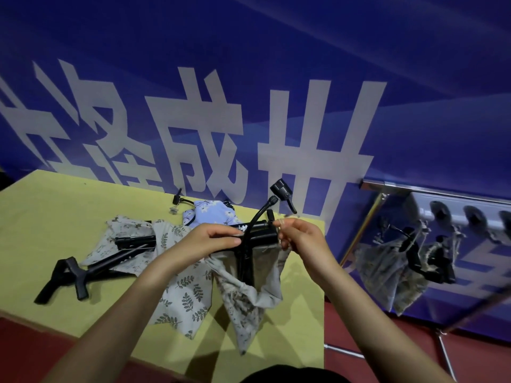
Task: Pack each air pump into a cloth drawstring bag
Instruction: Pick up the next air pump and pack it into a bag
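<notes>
A black air pump (247,261) stands inside a beige printed drawstring bag (249,302) held above the yellow table (41,205). Its hose and valve head (282,190) stick up out of the bag's mouth. My left hand (213,240) grips the pump's top together with the bag's rim. My right hand (300,237) pinches the drawstring at the right side of the mouth. Another black pump (91,268) lies on the table at the left, across a leaf-print bag (182,288). A third pump (135,241) sits partly in a beige bag.
A blue flowered bag (214,215) with a pump hose (179,201) lies at the table's far edge. On the right, several bagged pumps (401,272) hang from a metal rack (437,189). A blue banner wall stands behind. Red floor lies around the table.
</notes>
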A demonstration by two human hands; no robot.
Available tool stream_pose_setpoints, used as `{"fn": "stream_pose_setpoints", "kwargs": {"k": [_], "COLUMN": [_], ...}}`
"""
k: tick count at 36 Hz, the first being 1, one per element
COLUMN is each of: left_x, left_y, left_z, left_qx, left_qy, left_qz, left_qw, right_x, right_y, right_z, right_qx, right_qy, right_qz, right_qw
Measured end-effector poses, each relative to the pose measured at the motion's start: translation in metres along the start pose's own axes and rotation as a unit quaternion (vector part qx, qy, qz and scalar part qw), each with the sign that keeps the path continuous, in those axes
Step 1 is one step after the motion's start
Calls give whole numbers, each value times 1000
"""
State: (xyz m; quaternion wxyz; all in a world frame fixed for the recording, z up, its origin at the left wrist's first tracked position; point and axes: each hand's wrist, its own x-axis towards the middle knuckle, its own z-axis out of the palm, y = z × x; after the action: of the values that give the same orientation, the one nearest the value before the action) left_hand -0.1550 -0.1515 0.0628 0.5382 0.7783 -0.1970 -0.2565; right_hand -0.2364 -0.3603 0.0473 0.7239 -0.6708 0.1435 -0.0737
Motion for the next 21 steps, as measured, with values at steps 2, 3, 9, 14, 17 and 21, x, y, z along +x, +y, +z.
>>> {"fn": "stream_pose_setpoints", "kwargs": {"k": [2,3,9,14,17,21], "left_x": [0,0,0,5,11,16], "left_y": [0,0,3,1,-4,-20], "left_z": [3,4,6,10,15,21], "left_qx": [-1,-2,-7,-6,-42,-124], "left_qy": [10,12,11,30,99,214], "left_qz": [7,7,13,18,4,-8], "left_qw": [1000,1000,1000,999,994,969], "right_x": [-2,-4,-4,0,1,6], "right_y": [2,2,7,8,8,10], "right_z": [2,3,4,-2,-3,-2], "right_qx": [-32,-47,-244,-228,-203,-183], "right_qy": [2,3,-36,-80,-81,-59], "right_qz": [-15,-28,-138,-136,-137,-127], "right_qw": [999,998,959,961,966,973]}}
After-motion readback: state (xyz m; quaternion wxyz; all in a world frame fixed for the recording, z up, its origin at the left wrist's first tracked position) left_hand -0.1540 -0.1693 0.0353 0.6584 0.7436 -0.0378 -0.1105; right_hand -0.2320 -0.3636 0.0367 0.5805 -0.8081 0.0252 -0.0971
